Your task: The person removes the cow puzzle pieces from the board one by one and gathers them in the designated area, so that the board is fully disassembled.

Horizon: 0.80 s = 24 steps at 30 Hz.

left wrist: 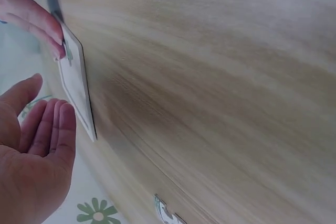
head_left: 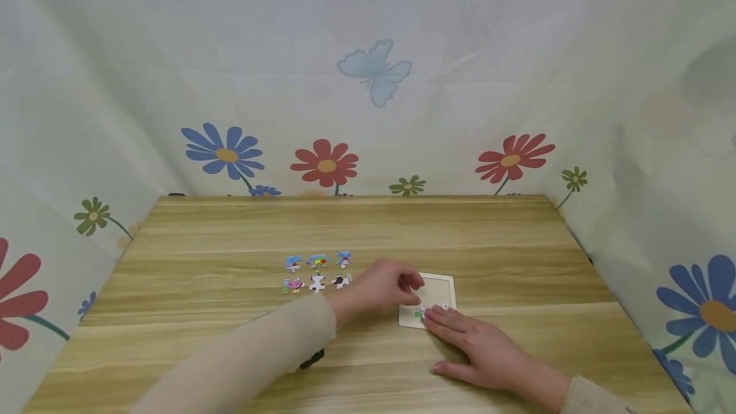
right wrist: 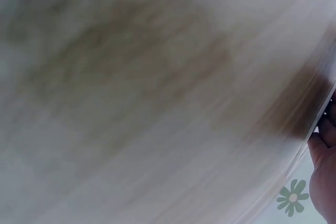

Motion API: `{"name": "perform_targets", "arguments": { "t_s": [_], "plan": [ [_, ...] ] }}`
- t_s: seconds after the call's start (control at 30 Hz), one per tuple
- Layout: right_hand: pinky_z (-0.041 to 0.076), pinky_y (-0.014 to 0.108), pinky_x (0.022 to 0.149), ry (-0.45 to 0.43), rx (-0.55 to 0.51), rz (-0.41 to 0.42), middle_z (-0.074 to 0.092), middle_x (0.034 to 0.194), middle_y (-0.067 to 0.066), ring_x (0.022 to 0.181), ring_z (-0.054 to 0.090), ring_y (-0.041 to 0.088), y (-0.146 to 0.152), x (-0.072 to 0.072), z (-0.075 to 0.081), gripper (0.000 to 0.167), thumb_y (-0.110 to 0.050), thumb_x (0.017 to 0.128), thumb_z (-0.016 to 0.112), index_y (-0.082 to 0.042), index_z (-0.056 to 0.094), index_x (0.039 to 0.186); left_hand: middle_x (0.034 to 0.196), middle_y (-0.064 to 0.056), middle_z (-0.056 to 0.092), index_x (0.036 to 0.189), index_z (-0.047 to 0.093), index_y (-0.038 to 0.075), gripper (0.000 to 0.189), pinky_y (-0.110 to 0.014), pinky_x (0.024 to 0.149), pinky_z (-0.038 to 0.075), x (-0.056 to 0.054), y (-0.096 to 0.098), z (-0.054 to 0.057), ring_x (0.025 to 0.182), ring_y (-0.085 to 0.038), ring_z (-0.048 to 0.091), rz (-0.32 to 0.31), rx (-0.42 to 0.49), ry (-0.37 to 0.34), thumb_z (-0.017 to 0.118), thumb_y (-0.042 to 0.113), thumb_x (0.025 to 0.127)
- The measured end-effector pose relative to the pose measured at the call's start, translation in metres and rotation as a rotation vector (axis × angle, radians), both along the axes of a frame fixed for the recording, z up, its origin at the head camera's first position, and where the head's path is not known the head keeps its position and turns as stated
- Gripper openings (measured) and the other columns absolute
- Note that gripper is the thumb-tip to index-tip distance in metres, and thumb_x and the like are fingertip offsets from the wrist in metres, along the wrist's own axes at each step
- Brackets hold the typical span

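A shallow white-rimmed puzzle tray (head_left: 452, 286) lies right of the table's middle. Colored puzzle pieces (head_left: 418, 315) sit along its near edge, partly covered by fingers. My right hand (head_left: 483, 347) rests on that edge, its fingers extended over the pieces and its thumb spread out on the table. Over the tray's left side hovers my left hand (head_left: 379, 286), fingers loosely bent. The left wrist view shows that left hand (left wrist: 39, 156) with thumb and fingers apart and nothing between them. In the right wrist view the right hand (right wrist: 324, 166) appears only at the right edge.
Several loose puzzle pieces (head_left: 317, 283) lie in two rows on the wooden table (head_left: 230, 229), left of the tray; the left forearm passes in front of them. A small black object (head_left: 312, 360) shows beside the left sleeve. Flower-printed cloth (head_left: 374, 133) surrounds the table.
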State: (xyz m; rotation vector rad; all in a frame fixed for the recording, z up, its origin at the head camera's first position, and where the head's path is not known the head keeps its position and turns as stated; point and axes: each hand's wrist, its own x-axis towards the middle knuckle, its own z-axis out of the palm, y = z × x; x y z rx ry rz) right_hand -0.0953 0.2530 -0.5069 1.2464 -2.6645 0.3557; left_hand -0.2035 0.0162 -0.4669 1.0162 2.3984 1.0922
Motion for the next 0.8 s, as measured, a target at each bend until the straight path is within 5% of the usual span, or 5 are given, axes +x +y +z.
{"name": "perform_targets", "arguments": {
  "t_s": [0.2,0.8],
  "plan": [
    [0.04,0.042,0.099,-0.036,0.01,-0.018,0.039,0.147,-0.001,0.132,0.039,0.022,0.001,0.003,0.001,0.069,-0.055,0.086,0.059,-0.015,0.046,0.141,0.086,-0.001,0.069,0.096,0.07,0.006,0.022,-0.015,0.069,0.048,-0.001,0.007,-0.006,0.075,-0.003,0.06,-0.02,-0.007,-0.019,0.079,0.014,0.078],
    [0.04,0.043,0.099,0.033,0.002,0.019,0.039,0.147,0.003,0.131,0.04,0.024,0.005,0.001,-0.001,0.071,-0.053,0.085,0.063,-0.013,0.045,0.141,0.089,-0.004,0.069,0.096,0.069,0.004,0.023,-0.016,0.069,0.048,-0.006,0.007,-0.011,0.074,-0.002,0.06,-0.017,0.003,-0.06,0.079,0.011,0.076]
  ]
}}
